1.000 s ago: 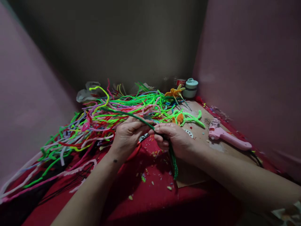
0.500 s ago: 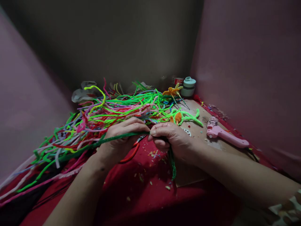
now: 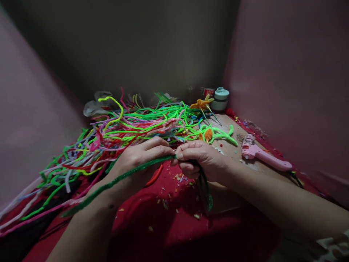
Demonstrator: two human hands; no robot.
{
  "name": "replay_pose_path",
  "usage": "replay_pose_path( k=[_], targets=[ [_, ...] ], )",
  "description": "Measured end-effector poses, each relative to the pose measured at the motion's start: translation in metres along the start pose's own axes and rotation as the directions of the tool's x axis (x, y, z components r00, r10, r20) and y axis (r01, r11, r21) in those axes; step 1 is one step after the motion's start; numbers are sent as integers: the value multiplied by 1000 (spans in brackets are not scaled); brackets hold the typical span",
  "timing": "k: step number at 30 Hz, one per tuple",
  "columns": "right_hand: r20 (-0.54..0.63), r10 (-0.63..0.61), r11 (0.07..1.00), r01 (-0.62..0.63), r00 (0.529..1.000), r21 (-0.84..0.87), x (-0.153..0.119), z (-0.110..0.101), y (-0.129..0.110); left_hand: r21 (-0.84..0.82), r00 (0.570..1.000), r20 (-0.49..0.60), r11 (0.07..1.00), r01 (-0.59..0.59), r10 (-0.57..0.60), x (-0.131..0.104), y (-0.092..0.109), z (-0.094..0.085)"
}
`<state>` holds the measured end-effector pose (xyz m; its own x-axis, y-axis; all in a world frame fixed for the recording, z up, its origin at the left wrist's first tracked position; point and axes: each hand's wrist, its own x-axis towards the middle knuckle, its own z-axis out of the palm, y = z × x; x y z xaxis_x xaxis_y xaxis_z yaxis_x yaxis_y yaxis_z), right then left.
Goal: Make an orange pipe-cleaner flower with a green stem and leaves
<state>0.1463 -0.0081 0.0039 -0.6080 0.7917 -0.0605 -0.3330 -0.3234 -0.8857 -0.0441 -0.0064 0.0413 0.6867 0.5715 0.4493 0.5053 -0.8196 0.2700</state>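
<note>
A dark green pipe cleaner (image 3: 125, 176) runs from the fingertips of both hands back across my left wrist and forearm. My left hand (image 3: 147, 160) is closed, its fingertips meeting my right hand's at the green stem. My right hand (image 3: 201, 160) pinches the green pipe cleaners, and looped dark green ends (image 3: 209, 202) hang below its palm. Red-handled pliers (image 3: 155, 176) lie partly hidden under my left hand.
A heap of coloured pipe cleaners (image 3: 141, 122) spreads behind and left. A pink glue gun (image 3: 265, 155) rests on the board (image 3: 231, 123) at right. Orange flowers (image 3: 202, 104), a green-and-orange piece (image 3: 208, 135) and a pale teal-lidded jar (image 3: 220, 98) stand or lie beyond my hands.
The long green pipe cleaner has swung nearer and now crosses my left forearm. Both hands stay together, and the hanging green ends have shifted slightly right. Less of the pliers shows.
</note>
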Motion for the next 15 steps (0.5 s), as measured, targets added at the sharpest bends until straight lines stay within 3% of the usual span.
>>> replay_pose_path(
  k=[6, 11, 13, 15],
  targets=[
    [-13, 6, 995, -7, 1000, -100, 1, -1, -2, 101, 998, -10, 993, -68, 69, -2, -1, 0],
    [-39, -40, 929, 23, 998, -368, 0, 1, -2, 56, 998, 52, 998, -42, 39, -2, 2, 1],
    [-43, -192, 766, 122, 980, -631, -2, 2, -2, -1, 997, 28, 997, 74, -74, 0, 5, 5],
    [18, -405, 418, 203, 914, -885, -6, 4, 0, -149, 955, -1, 945, 292, -296, 3, 7, 11]
  ],
)
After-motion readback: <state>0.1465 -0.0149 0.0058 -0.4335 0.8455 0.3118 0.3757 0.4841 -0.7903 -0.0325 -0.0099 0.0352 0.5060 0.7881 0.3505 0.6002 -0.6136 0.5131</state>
